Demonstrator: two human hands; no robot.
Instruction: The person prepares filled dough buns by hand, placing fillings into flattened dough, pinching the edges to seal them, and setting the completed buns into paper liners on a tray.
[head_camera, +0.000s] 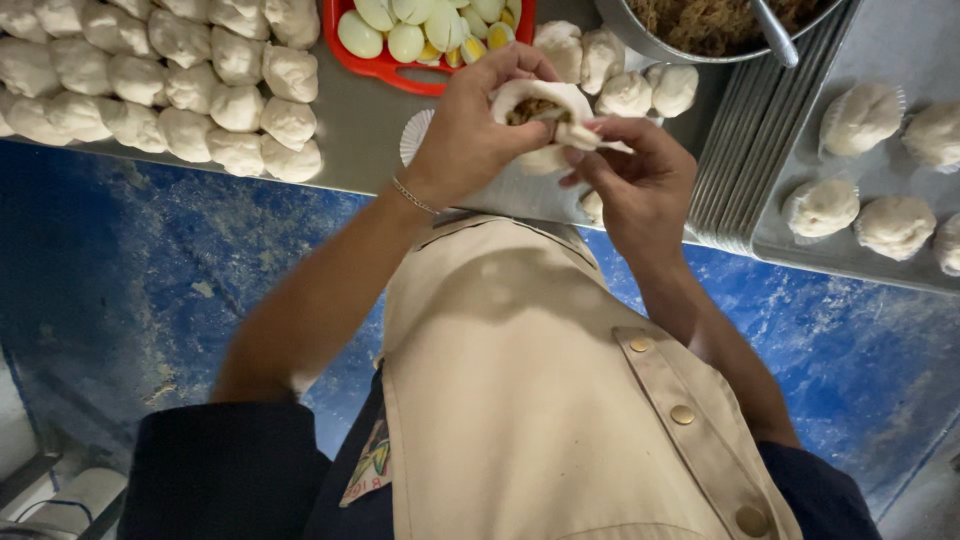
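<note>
My left hand (470, 130) cupped the filled bun (545, 115) above the desk (360, 130), wrist bent; my right hand (630, 175) pinched its edge, fingers curled.

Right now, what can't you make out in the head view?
- Filling in the bun: mostly hidden by folded dough and the left hand.
- Right hand fingertips: partly behind dough.
- Red tray of halved eggs: cut off at top edge.
- Metal bowl: cut off at top; contents blurred.
</note>
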